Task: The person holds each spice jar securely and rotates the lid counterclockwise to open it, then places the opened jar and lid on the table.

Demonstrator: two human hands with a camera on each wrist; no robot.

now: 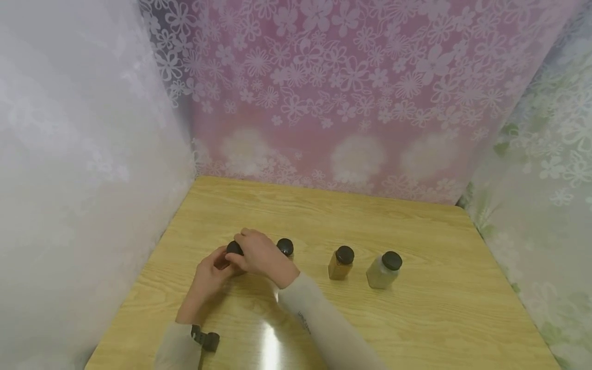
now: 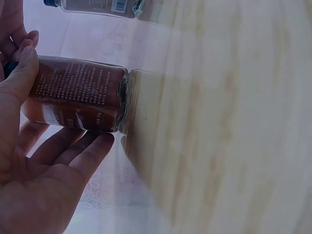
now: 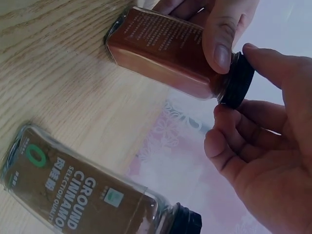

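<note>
A square glass spice jar (image 3: 161, 53) of reddish-brown powder stands on the table at the left of the group. My left hand (image 1: 209, 277) grips its body, with the thumb (image 3: 225, 41) across one face near the neck and fingers on the opposite side. The thumb and fingers of my right hand (image 1: 263, 255) pinch the jar's black lid (image 3: 237, 80). The lid sits on the jar's neck. Close beside stands a ground cinnamon jar (image 3: 83, 190) with a black lid, partly hidden behind the right hand in the head view.
Farther right on the wood-grain table (image 1: 430, 308) stand a jar of orange-brown powder (image 1: 339, 270) and a jar of pale contents (image 1: 381, 275), both black-lidded. Patterned curtains (image 1: 324, 77) enclose the table at the back and sides. A dark wrist strap (image 1: 199, 335) circles the left wrist.
</note>
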